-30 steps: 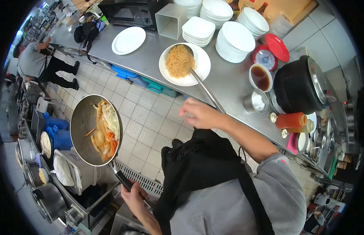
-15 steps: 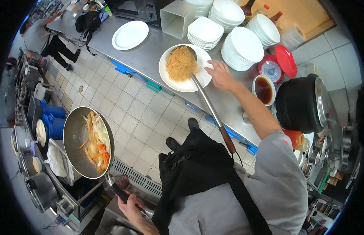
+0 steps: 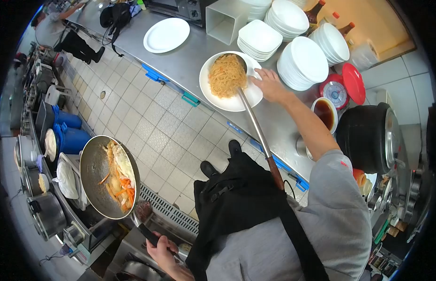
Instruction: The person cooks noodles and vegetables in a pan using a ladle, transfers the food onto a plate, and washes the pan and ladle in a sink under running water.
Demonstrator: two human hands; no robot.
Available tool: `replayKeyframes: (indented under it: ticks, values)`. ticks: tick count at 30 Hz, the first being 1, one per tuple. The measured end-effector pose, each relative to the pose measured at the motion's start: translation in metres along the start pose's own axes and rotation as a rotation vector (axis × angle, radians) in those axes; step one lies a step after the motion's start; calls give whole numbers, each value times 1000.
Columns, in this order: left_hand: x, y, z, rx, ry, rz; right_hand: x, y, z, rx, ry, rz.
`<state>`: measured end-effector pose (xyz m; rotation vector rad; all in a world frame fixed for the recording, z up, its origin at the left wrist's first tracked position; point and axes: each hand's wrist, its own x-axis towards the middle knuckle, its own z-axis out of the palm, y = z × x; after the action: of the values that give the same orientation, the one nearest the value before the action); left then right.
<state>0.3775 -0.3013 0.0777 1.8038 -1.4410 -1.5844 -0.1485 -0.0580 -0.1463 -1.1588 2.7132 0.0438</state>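
Note:
My left hand [image 3: 162, 250] is closed around the black handle of a frying pan [image 3: 93, 178], held tilted over the floor. Cooked egg [image 3: 120, 161] and orange carrot strips [image 3: 127, 195] lie along the pan's right side. My right hand [image 3: 270, 85] is at the right rim of a deep white plate [image 3: 209, 97] near the counter's edge, thumb over the rim; its other fingertips are partly hidden. Noodles [image 3: 226, 76] are heaped in the plate. A long ladle [image 3: 253, 119] rests in it, its wooden handle end reaching past the counter's edge towards my apron.
Behind the plate stand stacks of white dishes [image 3: 302, 58], an oval plate [image 3: 166, 35] and a square metal container [image 3: 222, 23]. To the right are a red scale [image 3: 334, 91], a bowl of brown liquid [image 3: 323, 114] and a black pot [image 3: 363, 136]. Another person [image 3: 58, 35] works far left.
My right hand has moved slightly further over the plate's rim, its fingers more bent. The pan stays in my left hand, a little lower in view. The whole view has shifted slightly.

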Motion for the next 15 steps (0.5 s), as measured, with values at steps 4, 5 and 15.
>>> replayKeyframes:
  ticks: [4, 5, 15]
  values:
    - [-1, -3, 0, -35, 1, -8, 3, -3, -6, -38, -29, -35]
    - [-1, -4, -1, -32, -5, 0, 4, -5, -8, -38, -30, -36]
    - [2, -6, -12, 25, -74, -37, 9, -13, -22, -87, -155, -34]
